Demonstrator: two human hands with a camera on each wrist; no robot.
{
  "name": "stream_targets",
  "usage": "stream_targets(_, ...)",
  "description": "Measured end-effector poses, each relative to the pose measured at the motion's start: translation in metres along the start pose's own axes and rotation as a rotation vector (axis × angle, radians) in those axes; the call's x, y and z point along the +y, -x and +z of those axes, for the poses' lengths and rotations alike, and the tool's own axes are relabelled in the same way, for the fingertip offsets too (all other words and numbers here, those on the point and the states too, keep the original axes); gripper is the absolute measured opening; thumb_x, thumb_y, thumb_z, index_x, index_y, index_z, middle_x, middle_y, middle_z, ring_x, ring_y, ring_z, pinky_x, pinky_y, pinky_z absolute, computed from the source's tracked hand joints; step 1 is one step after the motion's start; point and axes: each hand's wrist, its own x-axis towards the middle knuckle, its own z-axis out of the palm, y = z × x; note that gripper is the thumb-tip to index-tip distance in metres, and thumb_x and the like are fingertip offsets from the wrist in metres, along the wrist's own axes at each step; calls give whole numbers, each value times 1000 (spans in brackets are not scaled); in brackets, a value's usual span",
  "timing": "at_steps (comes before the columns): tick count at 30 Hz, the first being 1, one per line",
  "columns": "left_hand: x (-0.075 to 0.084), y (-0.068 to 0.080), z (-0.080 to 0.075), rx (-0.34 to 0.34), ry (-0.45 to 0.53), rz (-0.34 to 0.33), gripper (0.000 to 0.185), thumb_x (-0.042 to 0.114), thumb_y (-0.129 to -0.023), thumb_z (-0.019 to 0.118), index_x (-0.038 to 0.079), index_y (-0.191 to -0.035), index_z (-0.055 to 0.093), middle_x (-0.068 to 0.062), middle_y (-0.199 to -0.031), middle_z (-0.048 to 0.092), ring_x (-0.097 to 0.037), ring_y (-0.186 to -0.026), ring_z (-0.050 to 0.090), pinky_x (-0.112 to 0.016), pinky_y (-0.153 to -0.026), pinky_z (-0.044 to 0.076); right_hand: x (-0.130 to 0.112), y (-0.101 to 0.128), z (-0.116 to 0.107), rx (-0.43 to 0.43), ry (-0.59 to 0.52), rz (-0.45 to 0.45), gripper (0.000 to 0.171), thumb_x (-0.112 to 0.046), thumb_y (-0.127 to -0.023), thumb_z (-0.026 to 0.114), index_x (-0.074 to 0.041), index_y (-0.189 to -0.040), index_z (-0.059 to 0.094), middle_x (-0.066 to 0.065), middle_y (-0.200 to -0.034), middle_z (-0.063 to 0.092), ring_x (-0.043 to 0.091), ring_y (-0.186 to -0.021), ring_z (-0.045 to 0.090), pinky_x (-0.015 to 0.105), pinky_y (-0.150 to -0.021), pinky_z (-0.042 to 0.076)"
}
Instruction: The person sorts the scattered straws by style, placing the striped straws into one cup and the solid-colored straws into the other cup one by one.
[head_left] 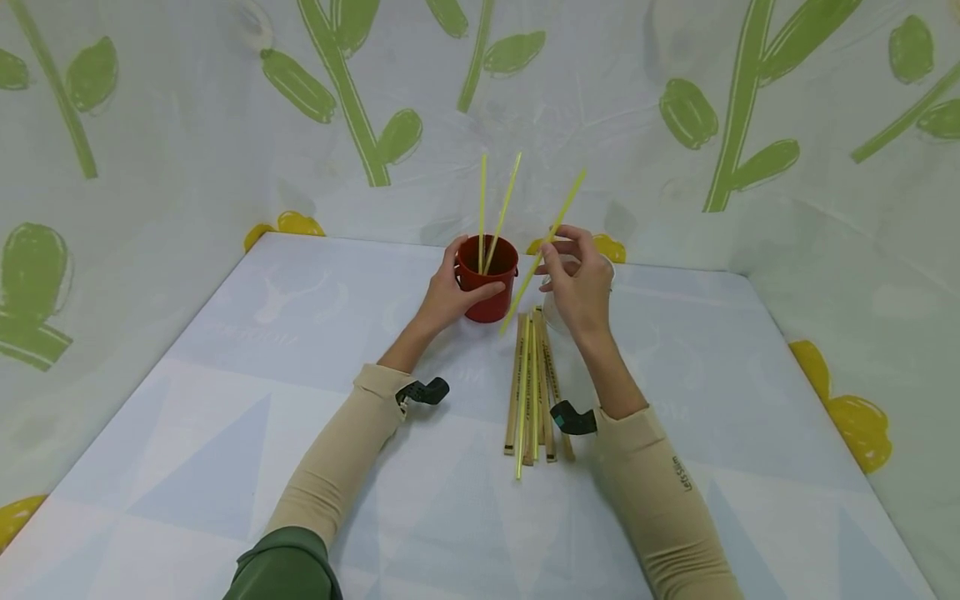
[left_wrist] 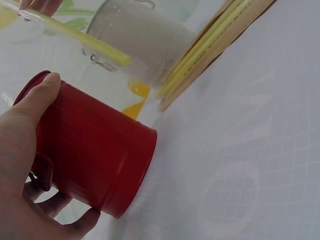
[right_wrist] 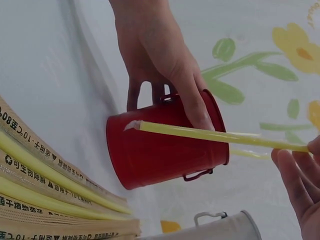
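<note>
Left hand, fingers part-curled, grips cylindrical red metal bucket, two slim yellow straws inside; right hand, fingers nearly closed, pinches tilted yellow straw.

"LetsSlim" on right sleeve, "可生物降解" on paper wrappers

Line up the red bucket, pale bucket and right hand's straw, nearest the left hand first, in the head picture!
1. Red bucket, in the left hand.
2. Straw, rightward, in the right hand.
3. Pale bucket, farther right, partly hidden.
</note>
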Motion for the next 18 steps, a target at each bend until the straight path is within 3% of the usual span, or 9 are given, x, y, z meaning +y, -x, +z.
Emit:
stream_targets(4,-1,-1,0,-3,-4,2,96,39,-82,78,23,-154,18,-1,-150,42,-24,-133,47,-46,-106,47,18,-5,2,23,-19,1,32,-17,-96,63,-4,-124,56,17,-107,71,0,-67,67,19,-52,55)
stream_targets(12,-5,-4,1,-6,-8,5,94,40,-82,78,26,-154,18,1,-150,42,-23,-134,45,-46,-107,47,16,-16,3,28,48,-31,31,-24,-97,62,-7,-123,58,14,-106,71,11,-73,72,20,-55,56)
stream_targets(18,-5,-4,0,-9,-7,3,94,42,-81,78,31,-153,19,2,-150,42,-20,-135,44,-44,-104,49,2,-36,2,63,37,-77,30,-24,-97,62,-6,-121,58,9,-104,71,12,-72,71,23,-56,57)
